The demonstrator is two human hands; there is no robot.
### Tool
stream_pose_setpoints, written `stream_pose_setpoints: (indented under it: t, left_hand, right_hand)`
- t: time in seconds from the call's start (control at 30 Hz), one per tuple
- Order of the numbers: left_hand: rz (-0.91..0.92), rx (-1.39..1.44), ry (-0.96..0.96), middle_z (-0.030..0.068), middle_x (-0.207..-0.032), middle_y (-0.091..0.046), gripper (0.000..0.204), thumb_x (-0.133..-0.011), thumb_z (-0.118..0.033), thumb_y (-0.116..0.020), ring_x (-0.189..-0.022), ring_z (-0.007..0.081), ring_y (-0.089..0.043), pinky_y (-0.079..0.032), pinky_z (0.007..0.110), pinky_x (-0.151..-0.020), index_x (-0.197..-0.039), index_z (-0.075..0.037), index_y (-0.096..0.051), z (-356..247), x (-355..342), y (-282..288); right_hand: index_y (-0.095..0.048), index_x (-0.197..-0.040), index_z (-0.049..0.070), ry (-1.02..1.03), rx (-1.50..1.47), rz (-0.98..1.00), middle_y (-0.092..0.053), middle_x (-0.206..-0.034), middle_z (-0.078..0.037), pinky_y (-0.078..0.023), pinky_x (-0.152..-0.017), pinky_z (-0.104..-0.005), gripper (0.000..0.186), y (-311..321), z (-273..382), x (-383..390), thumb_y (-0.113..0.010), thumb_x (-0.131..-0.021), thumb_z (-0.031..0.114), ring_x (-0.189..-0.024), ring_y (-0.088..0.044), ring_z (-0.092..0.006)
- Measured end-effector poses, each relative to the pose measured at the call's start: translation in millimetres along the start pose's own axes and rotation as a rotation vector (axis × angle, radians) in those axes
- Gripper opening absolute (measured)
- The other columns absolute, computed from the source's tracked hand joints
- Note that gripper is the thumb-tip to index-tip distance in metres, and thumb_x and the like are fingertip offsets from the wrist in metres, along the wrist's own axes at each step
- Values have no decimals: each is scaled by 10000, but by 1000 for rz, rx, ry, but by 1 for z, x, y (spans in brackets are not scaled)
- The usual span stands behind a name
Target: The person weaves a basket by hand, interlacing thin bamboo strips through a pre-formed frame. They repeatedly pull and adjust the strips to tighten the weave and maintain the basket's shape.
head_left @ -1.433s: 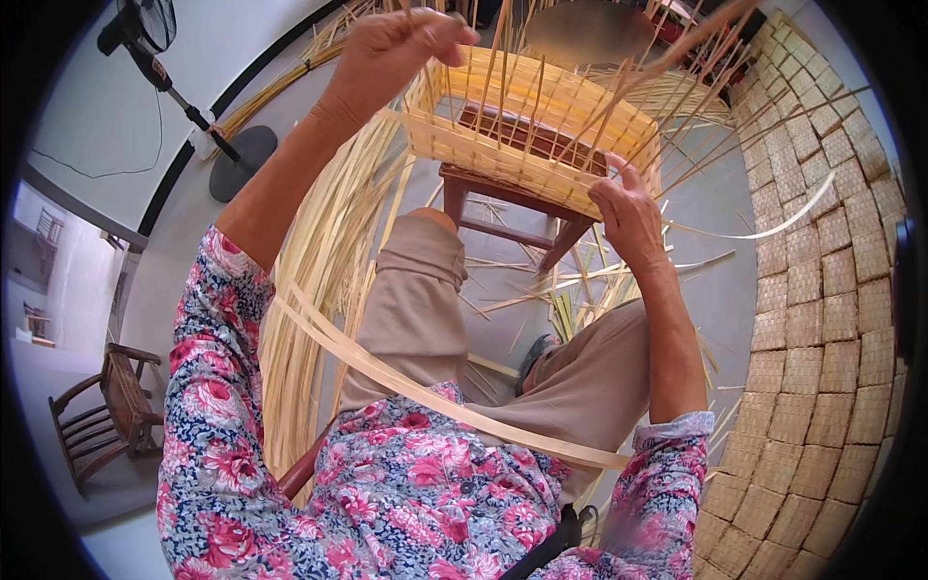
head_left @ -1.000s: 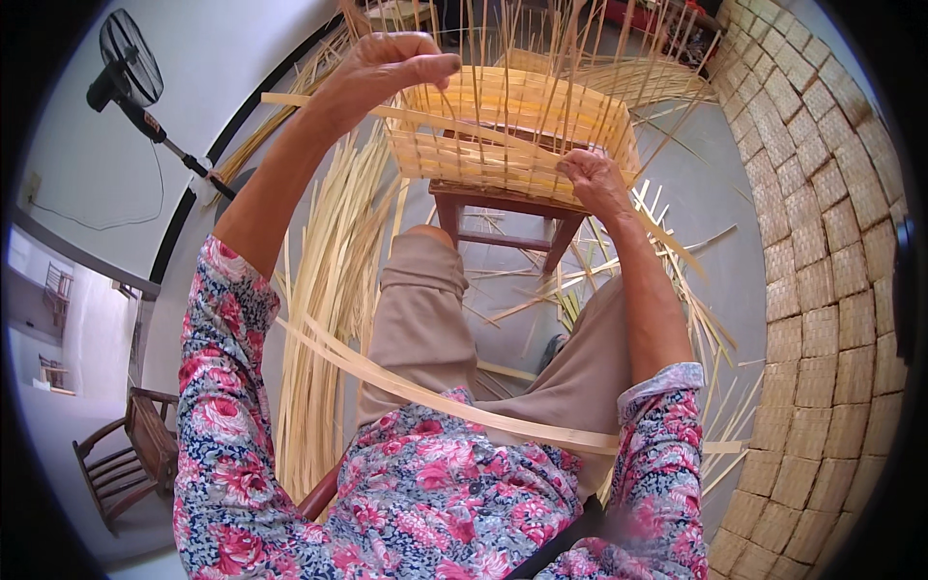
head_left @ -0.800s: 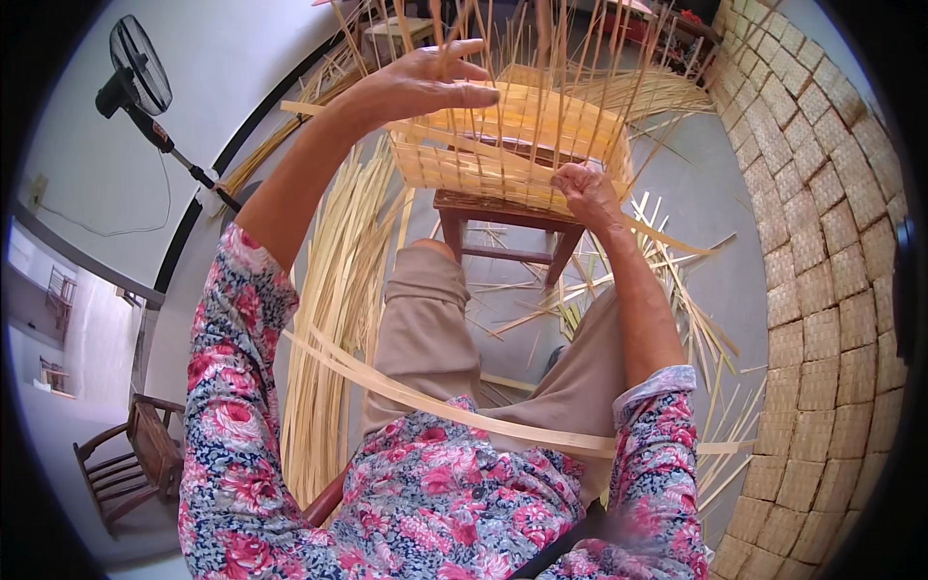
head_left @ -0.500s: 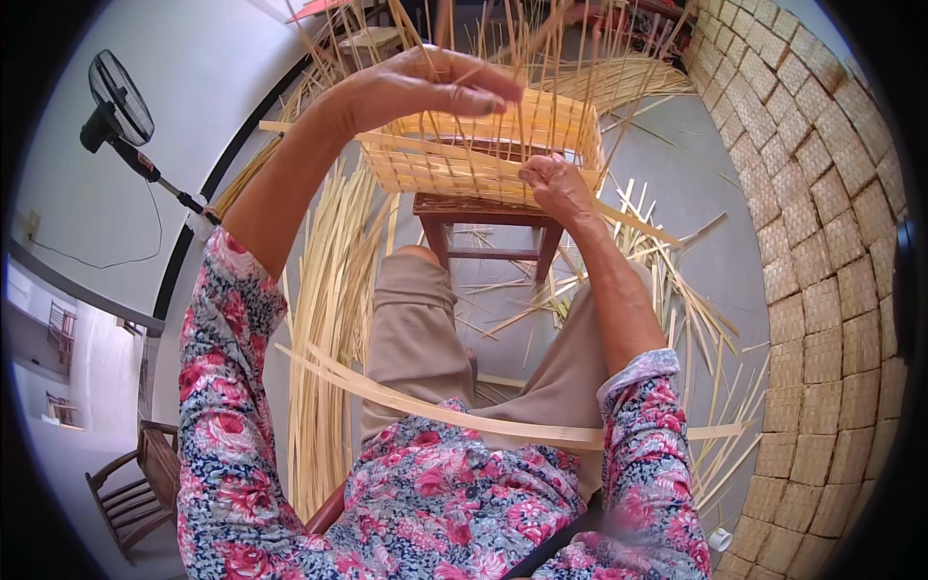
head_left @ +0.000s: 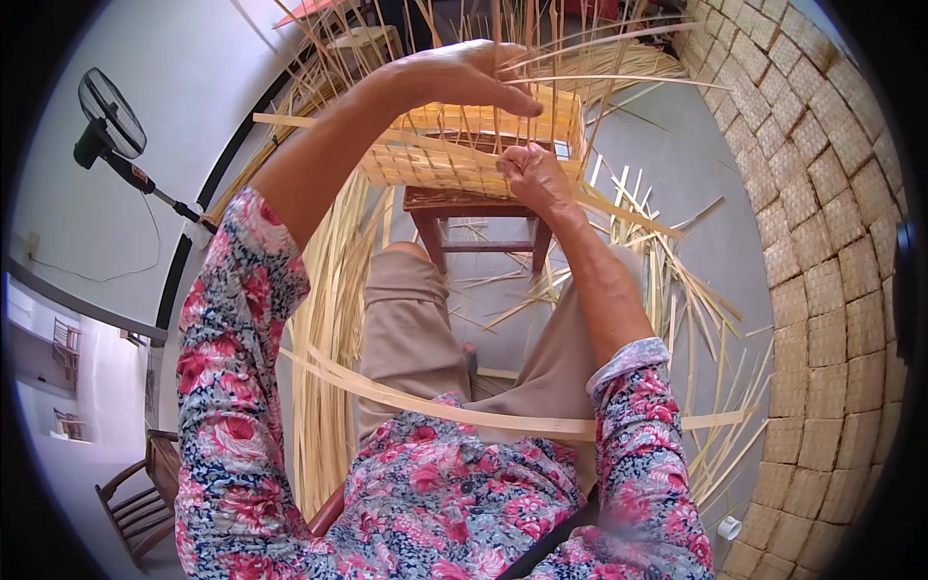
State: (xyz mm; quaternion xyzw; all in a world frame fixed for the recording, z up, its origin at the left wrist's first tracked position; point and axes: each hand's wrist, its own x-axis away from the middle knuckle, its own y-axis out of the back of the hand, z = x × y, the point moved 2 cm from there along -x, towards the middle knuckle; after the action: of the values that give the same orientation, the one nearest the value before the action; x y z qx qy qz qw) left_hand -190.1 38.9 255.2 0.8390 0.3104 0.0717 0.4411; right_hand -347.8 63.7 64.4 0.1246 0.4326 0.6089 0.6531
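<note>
We see a half-woven basket (head_left: 464, 145) of pale yellow flat strips standing on a small dark wooden stool (head_left: 474, 208), covering most of its seat and overhanging its near and left edges. Its near wall is a tight checker of horizontal weavers over vertical stakes, matte and fibrous, with a squared corner at the right. Thin unwoven upright stakes (head_left: 541, 48) rise loose from the rim and fan outward, stiff and narrow.

The left hand (head_left: 464, 75) is raised over the top of the basket, palm down, fingers curved and pinched on some of those upright stakes. The right hand (head_left: 532, 176) is clenched in a fist against the near wall at the basket's right corner, gripping a flat weaving strip (head_left: 619, 213) that runs off to the right over the floor.

One long, wider split strip (head_left: 464, 411) bows across our lap, smooth and ribbon-like. A thick bundle of long strips (head_left: 333, 290) lies on the grey floor left of the stool, and looser, splintery strips (head_left: 677, 290) are scattered to the right. At the right a woven mat wall (head_left: 841, 242) shows big square plaited panels. A standing fan (head_left: 111, 116) stands far left, and a wooden chair (head_left: 135, 503) is at lower left.
</note>
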Motion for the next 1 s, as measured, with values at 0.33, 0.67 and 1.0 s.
stream_pose_setpoints:
  t: [0.33, 0.67, 1.0]
  left_hand:
    - [41, -348, -99, 97, -1095, -712, 362, -971, -361, -683, -913, 223, -708, -574, 334, -827, -1257, -140, -698, 2, -18, -14]
    - [-198, -466, 66, 198, -1050, -718, 674, -818, -463, -823, -791, 241, -717, -582, 375, -726, -1215, 47, -633, -7, 0, 9]
    - [-49, -17, 56, 146, -847, -747, 519, -947, -472, -679, -804, 241, -736, -582, 358, -732, -1183, -10, -685, 14, 0, -12]
  right_hand:
    - [-717, -957, 86, 157, 107, 31, -675, -1050, -183, -533, -797, -460, 139, 59, 32, 33, -627, -918, 185, -908, -652, -399]
    - [-679, -982, 0, -229, 25, 67, -672, -1020, -140, -522, -690, -332, 77, 223, 28, 170, -637, -933, 42, -759, -647, -246]
    - [-696, -1015, -13, -445, -86, -7, -647, -812, -38, -477, -598, -254, 126, 288, -10, 272, -592, -996, 54, -653, -577, -98]
